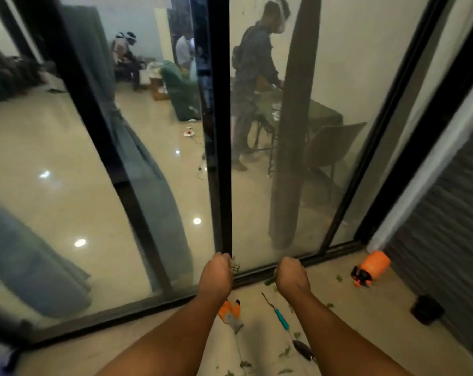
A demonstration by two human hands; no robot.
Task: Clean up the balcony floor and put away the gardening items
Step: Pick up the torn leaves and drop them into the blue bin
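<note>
Both fists are curled round leaf scraps: left hand (216, 272), right hand (290, 275); the hand rake (277, 313) lies lengthwise below my right.

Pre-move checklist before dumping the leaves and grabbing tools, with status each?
1. Left hand grips leaf scraps: ok.
2. Right hand grips leaves: ok, only a bit shows.
3. Floor free of leaves: not ok, bits scattered.
4. Glove, teal-handled tool, orange sprayer, black pot put away: not ok, all on floor.
5. Bin in view for the scraps: cannot tell.
</note>
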